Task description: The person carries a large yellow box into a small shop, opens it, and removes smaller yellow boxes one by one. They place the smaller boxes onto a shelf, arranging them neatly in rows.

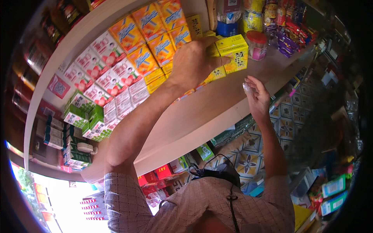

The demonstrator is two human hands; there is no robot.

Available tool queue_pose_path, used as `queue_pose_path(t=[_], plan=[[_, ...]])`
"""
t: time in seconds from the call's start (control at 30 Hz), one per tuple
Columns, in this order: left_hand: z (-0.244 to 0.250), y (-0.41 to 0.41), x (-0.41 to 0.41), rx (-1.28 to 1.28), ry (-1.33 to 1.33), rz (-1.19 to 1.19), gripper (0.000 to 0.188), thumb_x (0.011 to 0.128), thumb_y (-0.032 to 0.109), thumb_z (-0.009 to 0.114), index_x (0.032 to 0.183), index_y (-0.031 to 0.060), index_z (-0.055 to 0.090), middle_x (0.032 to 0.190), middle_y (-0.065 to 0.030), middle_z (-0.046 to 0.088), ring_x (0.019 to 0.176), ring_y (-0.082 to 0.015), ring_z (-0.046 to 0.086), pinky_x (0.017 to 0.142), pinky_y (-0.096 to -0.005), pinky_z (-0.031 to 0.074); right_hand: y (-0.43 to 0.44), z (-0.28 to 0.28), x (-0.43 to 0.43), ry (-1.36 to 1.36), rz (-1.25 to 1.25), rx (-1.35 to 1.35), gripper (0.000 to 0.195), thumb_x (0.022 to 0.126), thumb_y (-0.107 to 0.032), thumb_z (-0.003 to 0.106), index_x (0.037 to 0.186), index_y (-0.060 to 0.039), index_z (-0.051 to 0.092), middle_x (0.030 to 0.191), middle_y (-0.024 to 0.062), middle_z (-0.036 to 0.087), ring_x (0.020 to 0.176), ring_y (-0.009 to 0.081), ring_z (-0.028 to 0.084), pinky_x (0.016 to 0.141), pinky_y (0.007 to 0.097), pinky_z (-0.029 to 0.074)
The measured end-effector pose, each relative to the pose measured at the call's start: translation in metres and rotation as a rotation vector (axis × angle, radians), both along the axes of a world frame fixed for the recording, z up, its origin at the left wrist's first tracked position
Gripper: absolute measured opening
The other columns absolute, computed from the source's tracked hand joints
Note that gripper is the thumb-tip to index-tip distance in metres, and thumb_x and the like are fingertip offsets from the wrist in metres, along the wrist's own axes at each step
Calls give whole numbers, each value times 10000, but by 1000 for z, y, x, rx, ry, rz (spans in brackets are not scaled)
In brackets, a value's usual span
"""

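My left hand [191,62] reaches over the counter to a group of yellow drink cartons [235,55]. Its thumb lies across their front, and the fingers bend over the top, gripping a carton that the hand partly hides. Just right of the cartons' front, my right hand [258,97] is raised over the counter edge with nothing in it. Its fingers are loosely curled and apart, and a whitish covering shows on one fingertip. Left of my left hand stand stacked orange drink cartons [142,59], then white-and-pink cartons [112,75] printed with fruit.
A red-lidded plastic jar [256,45] stands by the yellow cartons, with purple snack packets [287,43] beyond. Green-and-white cartons [83,112] sit at the counter's left end. A curved shelf edge [62,43] passes overhead. Red boxes [163,171] are below the wooden counter [174,125].
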State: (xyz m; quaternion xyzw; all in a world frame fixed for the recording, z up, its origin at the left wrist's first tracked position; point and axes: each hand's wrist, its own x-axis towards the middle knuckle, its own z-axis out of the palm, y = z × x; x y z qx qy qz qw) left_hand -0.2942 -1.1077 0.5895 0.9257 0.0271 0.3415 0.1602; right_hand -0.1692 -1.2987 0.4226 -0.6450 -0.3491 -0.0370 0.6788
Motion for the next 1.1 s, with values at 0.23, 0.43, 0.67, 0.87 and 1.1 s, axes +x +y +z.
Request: queue_pose_path(t=[0.23, 0.43, 0.67, 0.87, 1.1], plan=[[-6, 4, 93, 74, 106, 157, 505, 819, 422, 845, 1124, 33, 744, 916, -174, 766, 796, -306, 754, 728, -392, 595, 32, 15, 92, -134, 113, -137, 474, 916, -219, 786, 1296, 0, 607, 1185, 130, 678, 981, 199, 664, 728, 321, 557], [-5, 12, 117, -39, 130, 207, 437, 844, 389, 810, 1109, 46, 754, 868, -163, 758, 786, -319, 749, 737, -399, 600, 53, 33, 122, -184, 123, -20, 716, 837, -225, 870, 1409, 0, 502, 1082, 128, 661, 869, 180, 631, 757, 310, 537], [-31, 25, 119, 150, 377, 439, 474, 830, 447, 785, 1145, 94, 751, 891, -151, 763, 828, -319, 753, 767, -429, 600, 89, 13, 141, -202, 192, -168, 482, 843, -304, 864, 1164, -3, 666, 962, 125, 719, 789, 182, 685, 677, 330, 557], [-60, 12, 100, 456, 214, 477, 606, 767, 353, 828, 1271, 67, 649, 1245, -137, 660, 1176, -345, 594, 903, -468, 552, 99, 11, 128, -286, 193, -302, 499, 865, -229, 831, 1246, 6, 608, 1090, 169, 721, 1021, 277, 702, 901, 395, 541], [-63, -20, 9, 433, 200, 589, 718, 761, 386, 849, 1336, 27, 611, 1301, -110, 655, 1213, -345, 547, 1009, -491, 460, 104, 6, 141, -179, 308, -300, 499, 898, -280, 793, 1255, -1, 584, 1102, 198, 712, 1012, 358, 695, 894, 429, 527]])
